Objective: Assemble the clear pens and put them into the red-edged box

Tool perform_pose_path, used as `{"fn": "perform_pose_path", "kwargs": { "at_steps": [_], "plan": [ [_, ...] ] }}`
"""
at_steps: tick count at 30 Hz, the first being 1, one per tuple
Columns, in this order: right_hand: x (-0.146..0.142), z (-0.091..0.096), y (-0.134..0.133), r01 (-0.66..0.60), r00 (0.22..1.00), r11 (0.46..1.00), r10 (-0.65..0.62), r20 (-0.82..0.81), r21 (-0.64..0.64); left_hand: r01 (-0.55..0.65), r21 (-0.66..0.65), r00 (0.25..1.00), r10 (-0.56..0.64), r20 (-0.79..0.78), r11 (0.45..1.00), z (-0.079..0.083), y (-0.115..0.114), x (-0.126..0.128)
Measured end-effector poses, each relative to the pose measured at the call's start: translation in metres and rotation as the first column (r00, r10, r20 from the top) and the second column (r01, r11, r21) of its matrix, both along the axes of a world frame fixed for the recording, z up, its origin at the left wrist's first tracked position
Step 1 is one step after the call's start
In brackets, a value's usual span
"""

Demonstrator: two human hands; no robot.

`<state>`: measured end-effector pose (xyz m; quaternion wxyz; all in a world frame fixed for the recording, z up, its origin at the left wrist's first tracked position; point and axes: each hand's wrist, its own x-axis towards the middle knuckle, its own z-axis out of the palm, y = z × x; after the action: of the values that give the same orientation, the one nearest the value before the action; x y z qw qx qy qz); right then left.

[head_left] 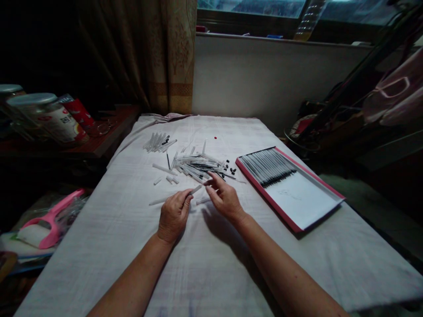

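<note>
My left hand (174, 214) is closed around a clear pen barrel (195, 190) whose tip points up and to the right. My right hand (224, 197) reaches to the near edge of a loose pile of pen parts (197, 166), fingers pinched on a small piece I cannot make out. The pile holds clear barrels, thin black refills and small black caps (230, 169). Both hands rest low over the white cloth (139, 229).
A shallow red-edged box (299, 204) at the right holds a row of assembled pens (269, 167). A small heap of clear tubes (158, 142) lies further back left. Jars (49, 115) stand on a side shelf at left; a pink tool (54, 215) lies below.
</note>
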<state>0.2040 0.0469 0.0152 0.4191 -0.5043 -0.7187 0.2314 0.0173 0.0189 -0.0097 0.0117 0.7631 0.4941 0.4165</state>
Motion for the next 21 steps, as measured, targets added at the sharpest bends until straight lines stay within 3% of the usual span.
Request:
{"fn": "perform_pose_path", "kwargs": {
  "at_steps": [2, 4, 8, 12, 15, 17, 19, 21],
  "plan": [
    [0.022, 0.005, 0.020, 0.177, 0.974, 0.984, -0.174, 0.146, -0.009, -0.012, -0.002, 1.000, 0.012, 0.015, 1.000, 0.000, 0.000, -0.001],
    [0.044, 0.011, 0.039, 0.355, 0.860, 0.935, -0.319, 0.398, -0.018, -0.028, -0.003, 0.999, 0.028, 0.031, 1.000, -0.001, 0.001, -0.002],
    [0.071, 0.017, 0.064, 0.474, 0.612, 0.876, -0.254, 0.749, -0.090, -0.049, -0.017, 0.998, 0.050, 0.036, 0.999, 0.000, 0.001, -0.002],
    [0.072, 0.017, 0.075, 0.465, 0.530, 0.877, -0.170, 0.831, -0.118, -0.053, -0.015, 0.998, 0.054, 0.032, 0.998, 0.001, 0.001, -0.002],
    [0.069, 0.019, 0.078, 0.452, 0.536, 0.885, -0.168, 0.827, -0.114, -0.049, -0.006, 0.999, 0.049, 0.022, 0.999, 0.001, 0.002, -0.002],
    [0.068, 0.023, 0.073, 0.457, 0.595, 0.885, -0.230, 0.771, -0.088, -0.044, -0.001, 0.999, 0.044, 0.004, 0.999, 0.002, 0.002, -0.003],
    [0.065, 0.026, 0.062, 0.423, 0.734, 0.902, -0.283, 0.617, -0.088, -0.031, 0.006, 0.999, 0.031, -0.016, 0.999, 0.003, 0.001, -0.003],
    [0.057, 0.025, 0.044, 0.305, 0.904, 0.944, -0.246, 0.349, -0.124, -0.014, 0.011, 0.999, 0.014, -0.035, 1.000, 0.004, 0.001, -0.003]
  ]
}}
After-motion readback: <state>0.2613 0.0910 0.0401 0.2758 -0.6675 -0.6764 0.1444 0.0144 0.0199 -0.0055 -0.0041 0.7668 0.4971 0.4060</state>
